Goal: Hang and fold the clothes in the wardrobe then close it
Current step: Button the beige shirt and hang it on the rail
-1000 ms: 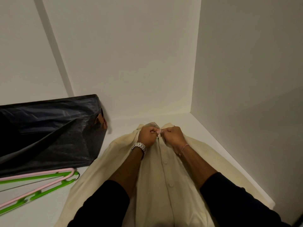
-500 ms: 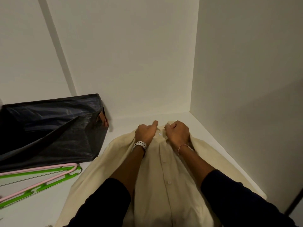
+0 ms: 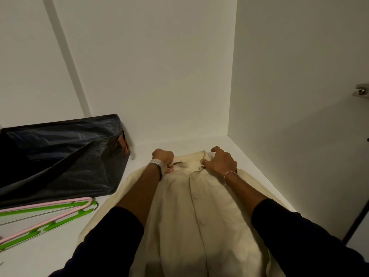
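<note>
no readable text, no labels, no brands, no numbers on anything in view

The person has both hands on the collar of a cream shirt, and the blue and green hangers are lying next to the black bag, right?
Nearly. The head view shows the hangers are pink and green, not blue and green. The rest holds: left hand and right hand at the cream shirt's collar, black bag beside the hangers.

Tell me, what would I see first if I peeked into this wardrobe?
You would first see a big cream button-up shirt spread flat on the white shelf, with the left hand and right hand gripping it at the collar. To the left sits a crinkly black storage bag against the back wall. In front of the bag, near the left edge, lie pink and green hangers.
</note>
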